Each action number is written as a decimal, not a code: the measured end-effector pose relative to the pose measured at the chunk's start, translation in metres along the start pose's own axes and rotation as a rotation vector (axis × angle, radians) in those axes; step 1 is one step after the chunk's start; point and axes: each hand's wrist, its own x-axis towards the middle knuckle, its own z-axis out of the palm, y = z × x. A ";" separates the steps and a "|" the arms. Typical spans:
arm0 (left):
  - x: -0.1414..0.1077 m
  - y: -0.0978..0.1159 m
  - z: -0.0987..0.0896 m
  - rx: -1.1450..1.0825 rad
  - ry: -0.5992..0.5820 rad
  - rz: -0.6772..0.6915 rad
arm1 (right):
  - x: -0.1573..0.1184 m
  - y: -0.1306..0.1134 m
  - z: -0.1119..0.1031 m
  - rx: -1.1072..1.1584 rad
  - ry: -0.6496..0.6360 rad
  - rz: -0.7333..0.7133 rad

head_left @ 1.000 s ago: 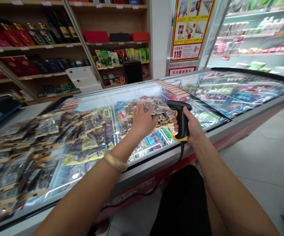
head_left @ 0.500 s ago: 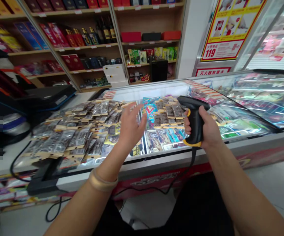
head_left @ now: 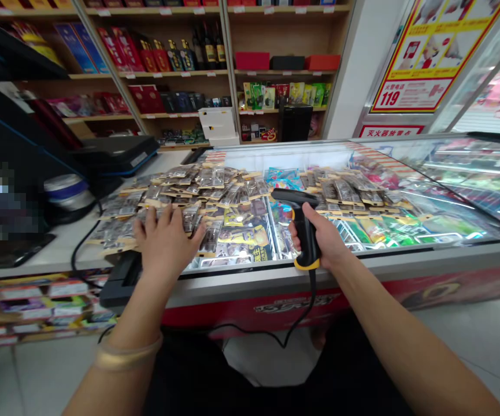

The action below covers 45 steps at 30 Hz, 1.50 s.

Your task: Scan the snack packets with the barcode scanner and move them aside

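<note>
My right hand is wrapped round the grip of a black and yellow barcode scanner, whose head points left above the freezer's glass top. A black cable hangs from the scanner's base. My left hand, fingers spread, is over the near side of a large pile of small clear-front packets with tan edges. Whether its fingertips touch the packets I cannot tell. A second pile of similar packets lies to the right, beyond the scanner.
The packets lie on a glass-topped chest freezer holding bagged goods. At left are a dark monitor, a black counter device and a white and blue roll-shaped object. Stocked shelves stand behind. The scanner's cable loops below the freezer's edge.
My left hand has moved left and down from above the middle of the freezer to the left pile. The scanner in my right hand has shifted left. The camera view has turned slightly left.
</note>
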 end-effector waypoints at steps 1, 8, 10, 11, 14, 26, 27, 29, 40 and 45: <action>-0.001 0.001 0.001 0.018 -0.016 0.001 | 0.000 0.001 0.001 -0.002 0.001 0.001; -0.003 0.009 0.003 0.000 -0.059 0.006 | 0.005 0.006 0.007 -0.004 -0.011 0.011; -0.002 0.008 0.006 -0.025 -0.057 0.018 | 0.006 0.008 0.007 -0.001 -0.011 0.008; 0.000 0.008 0.007 -0.045 -0.050 0.034 | 0.007 0.008 0.006 0.002 -0.010 0.009; 0.005 0.006 0.007 -0.141 0.001 0.074 | 0.008 0.010 0.006 0.018 0.001 0.019; 0.040 0.084 0.021 -1.442 0.121 -0.523 | 0.008 0.010 0.004 0.045 0.011 -0.008; 0.043 0.094 0.022 -1.588 0.066 -0.616 | 0.008 0.010 0.003 0.051 0.013 -0.009; 0.046 0.109 0.021 -1.845 -0.051 -0.791 | 0.007 0.010 0.003 0.062 0.012 -0.009; 0.031 0.118 0.022 -2.129 -0.529 -0.956 | 0.002 0.014 -0.005 0.105 -0.022 -0.079; 0.022 0.120 0.025 -2.072 -0.636 -0.860 | -0.001 0.014 -0.005 0.121 -0.042 -0.088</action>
